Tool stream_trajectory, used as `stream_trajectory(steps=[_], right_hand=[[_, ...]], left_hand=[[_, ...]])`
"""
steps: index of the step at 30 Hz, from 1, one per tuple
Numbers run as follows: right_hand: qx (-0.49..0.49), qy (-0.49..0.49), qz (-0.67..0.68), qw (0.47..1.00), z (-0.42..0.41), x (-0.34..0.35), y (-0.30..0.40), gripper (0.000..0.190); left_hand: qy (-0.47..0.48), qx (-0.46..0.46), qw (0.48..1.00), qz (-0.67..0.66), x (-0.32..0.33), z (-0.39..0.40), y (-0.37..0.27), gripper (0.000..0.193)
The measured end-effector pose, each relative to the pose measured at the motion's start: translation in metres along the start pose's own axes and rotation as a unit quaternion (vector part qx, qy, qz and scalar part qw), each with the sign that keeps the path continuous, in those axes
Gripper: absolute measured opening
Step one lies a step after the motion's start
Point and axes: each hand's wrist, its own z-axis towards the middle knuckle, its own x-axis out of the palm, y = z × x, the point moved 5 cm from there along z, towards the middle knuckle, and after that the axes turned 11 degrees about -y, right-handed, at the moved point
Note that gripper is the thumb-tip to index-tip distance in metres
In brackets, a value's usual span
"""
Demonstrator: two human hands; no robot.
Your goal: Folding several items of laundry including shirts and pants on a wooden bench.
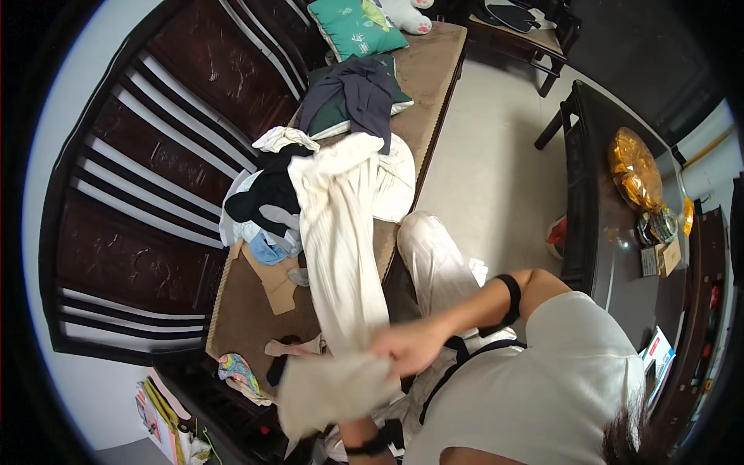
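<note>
A long cream garment, apparently trousers (343, 250), stretches from the clothes pile toward my body. My right hand (410, 349), blurred by motion, is closed on its near end. Blurred cream cloth (334, 395) hangs in front of my left hand, hiding most of it; the left forearm (357, 436) with a black wristband shows below. Beyond the garment's left edge lie black clothing (273, 189), a light blue cloth (267, 250) and grey socks (298, 276). Near the left hand are a beige sock (279, 347) and a patterned colourful cloth (238, 372).
The clothes lie on a dark carved wooden bench with a brown seat pad (250, 319). Dark trousers (363, 87) drape over cushions, with a green cushion (357, 29) behind. Flattened cardboard (276, 290) rests on the pad. A dark table (593, 192) holds a gold-wrapped bouquet (633, 168).
</note>
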Motion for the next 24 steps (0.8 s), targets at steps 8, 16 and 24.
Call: stream_trajectory(steps=[8, 16, 24], right_hand=[[0.335, -0.451, 0.052, 0.825, -0.080, -0.141, -0.139, 0.045], [0.155, -0.294, 0.520, 0.787, 0.019, -0.161, -0.090, 0.041], [0.223, -0.203, 0.443, 0.844, -0.010, 0.018, 0.020, 0.034]], left_hand=[[-0.080, 0.076, 0.966, 0.233, 0.020, 0.033, 0.022, 0.041], [0.187, 0.006, 0.764, 0.617, 0.029, -0.057, 0.087, 0.033], [0.071, 0.393, 0.879, 0.262, -0.012, -0.060, 0.015, 0.085]])
